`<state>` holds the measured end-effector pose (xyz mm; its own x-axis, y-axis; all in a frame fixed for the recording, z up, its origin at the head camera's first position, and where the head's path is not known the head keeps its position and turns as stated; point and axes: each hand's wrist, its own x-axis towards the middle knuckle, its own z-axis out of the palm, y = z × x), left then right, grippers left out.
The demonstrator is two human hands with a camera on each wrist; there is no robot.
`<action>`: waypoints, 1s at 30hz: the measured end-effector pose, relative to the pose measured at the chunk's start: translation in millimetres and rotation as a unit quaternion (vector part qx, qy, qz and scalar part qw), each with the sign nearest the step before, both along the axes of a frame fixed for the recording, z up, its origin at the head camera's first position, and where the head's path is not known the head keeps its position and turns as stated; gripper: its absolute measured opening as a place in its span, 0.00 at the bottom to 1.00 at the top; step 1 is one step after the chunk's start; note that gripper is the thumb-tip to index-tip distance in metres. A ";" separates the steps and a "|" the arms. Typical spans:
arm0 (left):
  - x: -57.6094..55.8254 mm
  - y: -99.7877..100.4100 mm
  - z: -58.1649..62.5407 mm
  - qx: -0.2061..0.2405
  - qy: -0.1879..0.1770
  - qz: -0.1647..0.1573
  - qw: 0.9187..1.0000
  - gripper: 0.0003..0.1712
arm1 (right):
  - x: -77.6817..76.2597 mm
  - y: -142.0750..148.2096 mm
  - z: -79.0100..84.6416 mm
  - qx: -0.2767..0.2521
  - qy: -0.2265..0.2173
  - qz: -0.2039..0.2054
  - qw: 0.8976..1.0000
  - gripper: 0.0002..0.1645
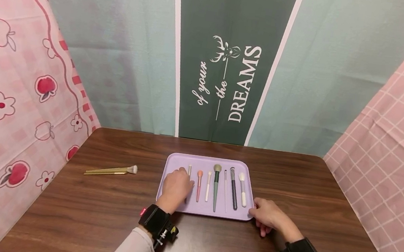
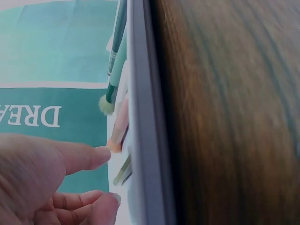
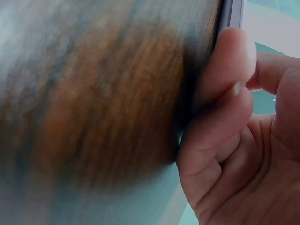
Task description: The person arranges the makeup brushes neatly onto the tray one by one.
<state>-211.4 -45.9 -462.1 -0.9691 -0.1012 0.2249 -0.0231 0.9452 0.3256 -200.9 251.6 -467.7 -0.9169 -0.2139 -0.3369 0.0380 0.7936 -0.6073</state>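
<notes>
A lilac tray (image 1: pixel 216 160) lies on the table with several makeup brushes set side by side. My left hand (image 1: pixel 176 185) hovers over its left part, thumb and fingers apart around a slim brush (image 1: pixel 189 171), which the hand partly hides. In the left wrist view a gap shows between thumb and fingers, with the brush's end (image 2: pixel 123 171) just beyond. Closest to that hand is a pink brush (image 1: pixel 199 185). At the tray's front right corner my right hand (image 1: pixel 270 215) grips the rim, its other fingers curled below against the table.
Two gold-handled brushes (image 1: pixel 113 170) lie together on the wooden table (image 1: pixel 117 217), left of the tray. Inside the tray are a large green brush (image 1: pixel 215 187), a dark brush (image 1: pixel 233 190) and a white-tipped one (image 1: pixel 242 189). Patterned cloths hang around the table.
</notes>
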 end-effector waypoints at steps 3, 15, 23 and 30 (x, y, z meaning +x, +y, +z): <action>2.2 -5.7 2.2 -0.010 -0.005 0.001 1.000 0.23 | -0.3 0.7 -0.6 0.000 0.001 0.002 1.000 0.05; 17.4 -48.4 8.8 -0.050 -0.029 -0.039 0.998 0.32 | -0.1 1.8 0.0 0.002 0.002 0.004 1.000 0.05; 26.2 -72.4 9.6 -0.063 -0.042 -0.025 0.997 0.32 | -0.9 2.7 -2.3 0.007 0.000 0.007 1.000 0.04; 31.5 -97.3 5.7 -0.059 -0.044 -0.025 0.997 0.31 | -1.3 2.9 -2.7 0.006 0.001 0.005 1.000 0.04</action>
